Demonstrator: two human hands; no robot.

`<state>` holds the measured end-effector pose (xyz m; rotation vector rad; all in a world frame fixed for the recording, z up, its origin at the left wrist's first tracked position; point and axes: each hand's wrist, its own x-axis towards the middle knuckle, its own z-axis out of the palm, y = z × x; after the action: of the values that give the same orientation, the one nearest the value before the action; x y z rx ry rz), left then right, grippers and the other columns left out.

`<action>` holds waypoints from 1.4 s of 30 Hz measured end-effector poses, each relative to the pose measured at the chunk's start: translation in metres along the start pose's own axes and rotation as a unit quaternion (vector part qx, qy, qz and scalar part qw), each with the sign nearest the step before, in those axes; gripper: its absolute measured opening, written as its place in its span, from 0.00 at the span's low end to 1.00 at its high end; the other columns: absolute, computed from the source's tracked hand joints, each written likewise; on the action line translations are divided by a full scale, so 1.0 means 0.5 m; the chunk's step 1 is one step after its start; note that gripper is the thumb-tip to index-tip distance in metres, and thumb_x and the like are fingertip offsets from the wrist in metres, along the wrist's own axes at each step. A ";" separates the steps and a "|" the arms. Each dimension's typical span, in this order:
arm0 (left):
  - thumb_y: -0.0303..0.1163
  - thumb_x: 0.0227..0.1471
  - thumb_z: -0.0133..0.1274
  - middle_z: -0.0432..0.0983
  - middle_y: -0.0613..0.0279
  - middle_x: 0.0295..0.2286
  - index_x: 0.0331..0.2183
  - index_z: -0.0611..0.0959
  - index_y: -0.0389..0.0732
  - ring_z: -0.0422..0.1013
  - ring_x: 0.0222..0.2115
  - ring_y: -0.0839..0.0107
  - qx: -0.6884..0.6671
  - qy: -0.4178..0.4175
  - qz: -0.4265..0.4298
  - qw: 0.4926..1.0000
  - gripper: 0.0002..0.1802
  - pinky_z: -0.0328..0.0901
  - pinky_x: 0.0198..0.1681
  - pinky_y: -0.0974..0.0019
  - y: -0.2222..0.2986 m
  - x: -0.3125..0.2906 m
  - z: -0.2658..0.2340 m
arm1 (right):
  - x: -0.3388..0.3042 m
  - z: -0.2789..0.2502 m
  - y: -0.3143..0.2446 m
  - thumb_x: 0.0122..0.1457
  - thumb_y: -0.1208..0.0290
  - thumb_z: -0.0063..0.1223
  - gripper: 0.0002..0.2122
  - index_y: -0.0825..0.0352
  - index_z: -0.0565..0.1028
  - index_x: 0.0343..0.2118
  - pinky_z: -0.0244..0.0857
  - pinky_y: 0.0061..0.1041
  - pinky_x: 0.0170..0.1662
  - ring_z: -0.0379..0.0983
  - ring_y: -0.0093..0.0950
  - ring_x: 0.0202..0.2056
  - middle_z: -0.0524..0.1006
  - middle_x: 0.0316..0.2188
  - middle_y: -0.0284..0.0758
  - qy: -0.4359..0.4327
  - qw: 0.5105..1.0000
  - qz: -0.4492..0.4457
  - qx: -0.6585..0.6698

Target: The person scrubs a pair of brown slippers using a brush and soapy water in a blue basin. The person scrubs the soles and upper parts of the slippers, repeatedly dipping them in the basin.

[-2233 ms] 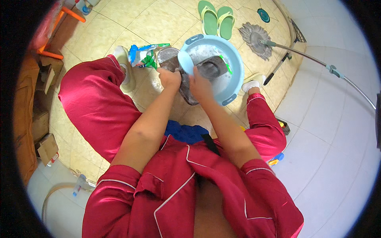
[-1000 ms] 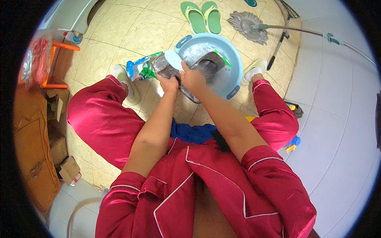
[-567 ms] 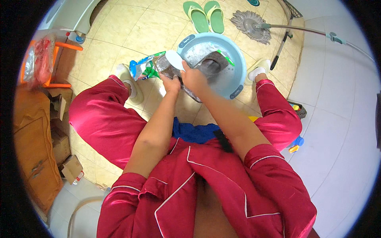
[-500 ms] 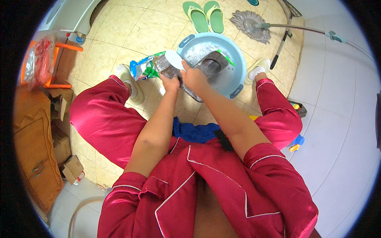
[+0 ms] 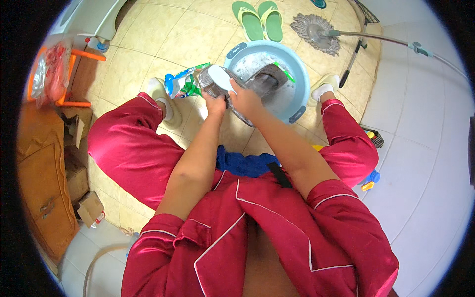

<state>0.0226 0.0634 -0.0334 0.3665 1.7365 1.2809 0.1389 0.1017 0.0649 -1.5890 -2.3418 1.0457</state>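
Seen from above, I sit low in red pyjamas over a light blue wash basin holding soapy water. My left hand and my right hand both grip a wet grey garment that hangs over the basin's near rim. A pale blue oval brush or scoop lies on the garment just above my left hand. A green stick-like item rests in the basin.
A detergent packet lies left of the basin. Green slippers and a mop with a long handle lie beyond it. An orange stool and wooden cabinet stand at left. Blue cloth lies between my knees.
The view has shifted slightly as my head moved. Both hands stay clamped on the grey garment at the basin's rim, shifting only a little.
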 end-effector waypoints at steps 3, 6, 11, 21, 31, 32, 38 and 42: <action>0.25 0.49 0.47 0.58 0.49 0.51 0.57 0.45 0.38 0.59 0.51 0.60 -0.060 0.043 0.015 0.997 0.39 0.51 0.54 0.67 -0.016 0.004 0.003 | -0.086 0.038 0.086 0.56 0.61 0.40 0.20 0.60 0.63 0.52 0.63 0.46 0.38 0.70 0.51 0.33 0.73 0.31 0.51 0.061 0.994 -0.084 0.033; 0.28 0.51 0.45 0.58 0.46 0.51 0.57 0.45 0.39 0.59 0.50 0.58 0.001 0.083 0.025 0.996 0.37 0.52 0.54 0.65 0.013 -0.013 0.016 | -0.156 0.044 0.118 0.56 0.61 0.40 0.20 0.59 0.63 0.52 0.63 0.45 0.39 0.70 0.51 0.33 0.74 0.31 0.50 0.048 0.999 -0.014 0.020; 0.28 0.51 0.44 0.59 0.43 0.50 0.57 0.45 0.40 0.61 0.49 0.56 0.110 0.071 0.020 0.991 0.36 0.54 0.52 0.61 0.029 -0.023 0.001 | -0.022 0.006 -0.010 0.56 0.62 0.41 0.20 0.63 0.65 0.50 0.64 0.42 0.38 0.71 0.48 0.34 0.74 0.35 0.48 0.022 0.999 -0.022 -0.037; 0.28 0.53 0.41 0.57 0.44 0.51 0.57 0.44 0.37 0.58 0.51 0.56 -0.052 0.084 0.010 0.995 0.34 0.51 0.54 0.64 0.011 -0.017 0.015 | -0.124 0.016 0.085 0.56 0.59 0.39 0.21 0.56 0.62 0.53 0.64 0.46 0.33 0.71 0.50 0.28 0.74 0.27 0.51 0.022 0.999 -0.030 -0.029; 0.22 0.49 0.43 0.58 0.44 0.50 0.56 0.47 0.37 0.59 0.51 0.56 0.096 0.097 0.020 0.990 0.36 0.52 0.54 0.63 0.044 -0.033 0.020 | 0.036 0.010 -0.035 0.57 0.59 0.37 0.20 0.57 0.62 0.52 0.64 0.44 0.37 0.72 0.48 0.33 0.75 0.31 0.48 -0.034 0.996 0.006 -0.081; 0.22 0.48 0.44 0.58 0.44 0.50 0.56 0.47 0.37 0.59 0.51 0.56 0.075 0.095 0.017 0.993 0.36 0.52 0.54 0.63 0.041 -0.031 0.022 | 0.017 0.007 -0.025 0.57 0.59 0.37 0.20 0.60 0.63 0.52 0.64 0.43 0.37 0.72 0.48 0.32 0.75 0.30 0.48 -0.025 0.996 0.014 -0.080; 0.22 0.49 0.44 0.56 0.42 0.52 0.57 0.45 0.37 0.58 0.52 0.57 0.013 0.117 -0.013 0.993 0.37 0.50 0.55 0.64 0.039 -0.036 0.032 | -0.162 0.000 0.086 0.57 0.58 0.38 0.21 0.55 0.61 0.53 0.64 0.44 0.38 0.71 0.49 0.33 0.74 0.31 0.49 -0.014 0.995 0.061 -0.081; 0.23 0.49 0.44 0.54 0.40 0.52 0.57 0.41 0.35 0.57 0.52 0.56 0.017 0.090 0.024 0.995 0.39 0.49 0.56 0.65 0.022 -0.037 0.026 | -0.157 -0.037 0.054 0.57 0.58 0.37 0.21 0.56 0.60 0.54 0.63 0.45 0.39 0.71 0.49 0.34 0.74 0.30 0.50 -0.068 0.990 0.103 -0.072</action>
<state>0.0400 0.0629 -0.0152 0.3210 1.9129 1.3561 0.2030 0.0487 0.0835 -1.9049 -2.4310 1.0781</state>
